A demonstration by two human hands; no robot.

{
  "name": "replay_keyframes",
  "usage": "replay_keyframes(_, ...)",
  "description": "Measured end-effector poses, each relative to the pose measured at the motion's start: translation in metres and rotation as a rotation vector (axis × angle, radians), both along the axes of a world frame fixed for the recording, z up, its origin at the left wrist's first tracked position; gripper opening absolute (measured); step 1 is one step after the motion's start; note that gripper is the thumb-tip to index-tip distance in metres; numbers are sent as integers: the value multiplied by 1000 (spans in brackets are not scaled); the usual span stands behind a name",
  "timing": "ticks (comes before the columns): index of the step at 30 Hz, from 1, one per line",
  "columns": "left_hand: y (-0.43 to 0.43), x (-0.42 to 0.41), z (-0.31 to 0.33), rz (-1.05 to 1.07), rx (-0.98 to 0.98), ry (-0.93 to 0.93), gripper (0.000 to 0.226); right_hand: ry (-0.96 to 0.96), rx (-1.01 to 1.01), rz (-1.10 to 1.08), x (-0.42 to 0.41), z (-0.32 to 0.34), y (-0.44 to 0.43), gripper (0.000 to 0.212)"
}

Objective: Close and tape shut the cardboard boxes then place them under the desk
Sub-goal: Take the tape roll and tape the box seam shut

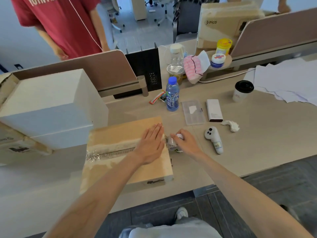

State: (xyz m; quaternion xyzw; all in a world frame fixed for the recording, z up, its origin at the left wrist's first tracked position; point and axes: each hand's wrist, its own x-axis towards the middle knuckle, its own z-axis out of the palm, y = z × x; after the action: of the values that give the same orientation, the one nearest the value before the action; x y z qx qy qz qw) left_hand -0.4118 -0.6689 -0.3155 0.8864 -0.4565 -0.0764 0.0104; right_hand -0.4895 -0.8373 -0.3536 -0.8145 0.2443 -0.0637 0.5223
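Pressing flat near the right end of the closed cardboard box [125, 152] in the lower middle of the frame, the left hand [151, 145] lies open-palmed, grasping nothing. The right hand [186, 140] clenches a tape roll [173, 145] just beside the box edge. Tape [109, 152] already covers the seam; cutting it and moving the box under the counter [240, 143] seem left.
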Motion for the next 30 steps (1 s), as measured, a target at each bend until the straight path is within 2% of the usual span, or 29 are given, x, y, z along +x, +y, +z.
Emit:
replay_keyframes(4,-12,5,7,70,-50,38,66,-2,18,54,-12,0,-13,47)
replay_keyframes(13,-25,7,0,200,-32,51,82,-11,6,57,-21,4,-14,50)
replay_keyframes(16,-23,6,-1,216,-27,58,94,-1,18,58,-21,3,-16,51)
replay_keyframes(18,-22,6,-2,208,-18,58,99,4,16,63,-21,2,-16,52)
replay_keyframes(25,-7,-6,-6,62,-3,8,91,66,34,191,-37,2,-13,57)
replay_keyframes(30,5,-14,-5,-34,0,-13,88,4,106,174,-54,-19,1,59)
